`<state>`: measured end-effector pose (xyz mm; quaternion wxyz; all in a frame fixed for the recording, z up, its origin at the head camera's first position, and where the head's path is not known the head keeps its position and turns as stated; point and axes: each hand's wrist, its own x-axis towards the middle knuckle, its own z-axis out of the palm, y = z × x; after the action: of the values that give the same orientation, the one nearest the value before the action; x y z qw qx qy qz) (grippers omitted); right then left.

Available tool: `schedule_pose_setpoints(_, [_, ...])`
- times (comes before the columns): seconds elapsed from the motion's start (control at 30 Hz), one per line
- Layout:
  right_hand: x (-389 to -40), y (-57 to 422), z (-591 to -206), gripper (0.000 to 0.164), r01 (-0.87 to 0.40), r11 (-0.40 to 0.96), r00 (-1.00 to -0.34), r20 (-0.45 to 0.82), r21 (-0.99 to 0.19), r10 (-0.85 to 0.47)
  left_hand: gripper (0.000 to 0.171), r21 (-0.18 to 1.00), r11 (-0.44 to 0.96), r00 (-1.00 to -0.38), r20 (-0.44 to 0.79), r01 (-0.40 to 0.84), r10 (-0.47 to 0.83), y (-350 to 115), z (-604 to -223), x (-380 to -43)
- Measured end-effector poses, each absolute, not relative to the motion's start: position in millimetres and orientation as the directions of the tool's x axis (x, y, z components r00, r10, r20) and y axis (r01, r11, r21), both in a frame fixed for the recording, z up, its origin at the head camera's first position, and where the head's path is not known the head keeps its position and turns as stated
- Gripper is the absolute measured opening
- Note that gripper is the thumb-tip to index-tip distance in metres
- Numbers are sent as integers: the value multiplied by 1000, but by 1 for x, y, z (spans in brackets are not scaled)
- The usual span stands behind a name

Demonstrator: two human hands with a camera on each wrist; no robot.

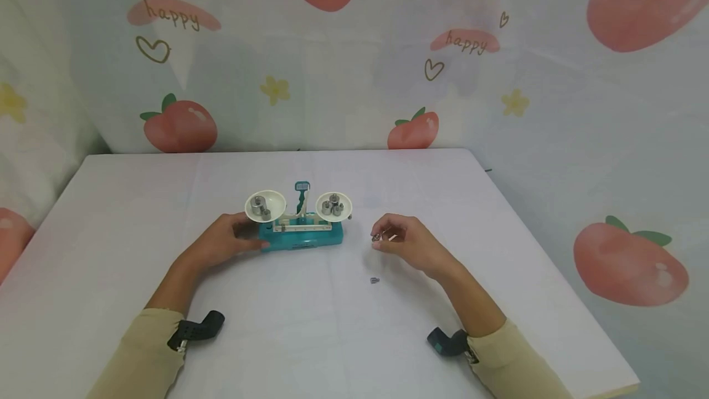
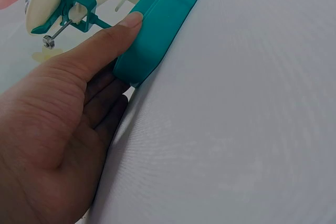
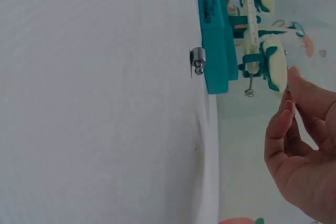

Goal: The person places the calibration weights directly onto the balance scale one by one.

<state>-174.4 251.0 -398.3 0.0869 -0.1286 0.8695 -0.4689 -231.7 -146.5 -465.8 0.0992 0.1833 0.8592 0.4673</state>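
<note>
A teal balance scale (image 1: 301, 239) with two cream pans stands on the white table. My left hand (image 1: 224, 242) grips the left end of its base, thumb on the front and fingers behind; the left wrist view shows the thumb on the teal base (image 2: 152, 40). To the right of the scale, my right hand (image 1: 410, 245) pinches a small metal weight (image 1: 376, 237) above the table. Metal weights sit in the left pan (image 1: 277, 200) and the right pan (image 1: 346, 213). Another small weight (image 1: 375, 280) lies on the table, nearer me than the right hand.
The white table (image 1: 138, 202) reaches back to a hanging cloth (image 1: 343, 60) printed with peaches, hearts and flowers. Black wrist cameras (image 1: 202, 327) are strapped over both beige sleeves (image 1: 138, 356).
</note>
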Motion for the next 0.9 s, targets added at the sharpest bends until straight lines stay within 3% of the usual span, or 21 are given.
schedule_pose_setpoints(0.5, [-189,232,-380,19,-122,521,-984,36,-845,-172,72,844,486,-912,10,228,411,-147,-469,-234])
schedule_pose_setpoints(0.9, [-209,204,-378,16,-184,521,-979,108,-833,-173,70,846,478,-912,22,235,410,-147,-467,-234])
